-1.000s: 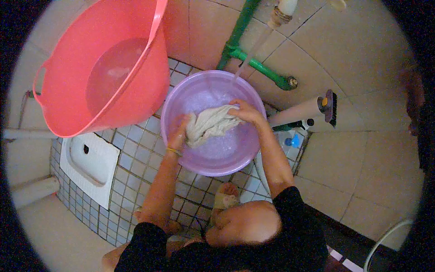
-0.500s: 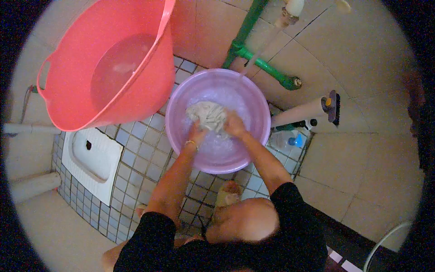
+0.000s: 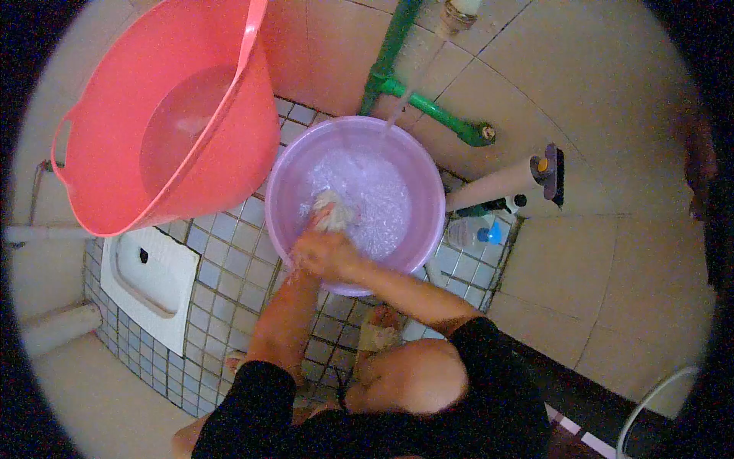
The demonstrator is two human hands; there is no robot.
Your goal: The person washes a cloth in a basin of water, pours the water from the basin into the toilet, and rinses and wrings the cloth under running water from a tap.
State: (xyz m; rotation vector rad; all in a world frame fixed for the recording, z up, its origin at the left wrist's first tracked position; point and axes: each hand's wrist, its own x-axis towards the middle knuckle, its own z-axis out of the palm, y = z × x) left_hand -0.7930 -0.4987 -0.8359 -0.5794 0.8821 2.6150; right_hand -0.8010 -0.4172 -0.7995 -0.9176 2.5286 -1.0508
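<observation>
A purple basin point(image 3: 434, 218) of sudsy, rippling water stands in front of me on the tiled floor. My left hand point(image 3: 319, 220) is closed on a bunched, pale wet cloth point(image 3: 333, 217) over the left part of the water. Across my left wrist lies my right hand point(image 3: 327, 255), its fingers wrapped round it. The bracelet seen there before is hidden. A thin stream of water point(image 3: 397, 113) runs from the tap point(image 3: 457, 17) into the back of the basin.
A large pink tub point(image 3: 237, 164) with water in it stands at the back left. Below it is a white squat toilet point(image 3: 180, 302). Green pipes point(image 3: 436, 111) run along the wall. A brush point(image 3: 552, 176) and bottles point(image 3: 489, 232) are on the right.
My right hand has left the cloth and moved left and nearer to me, onto my left wrist. The cloth, now bunched smaller, has shifted left with my left hand. The view has shifted slightly.
</observation>
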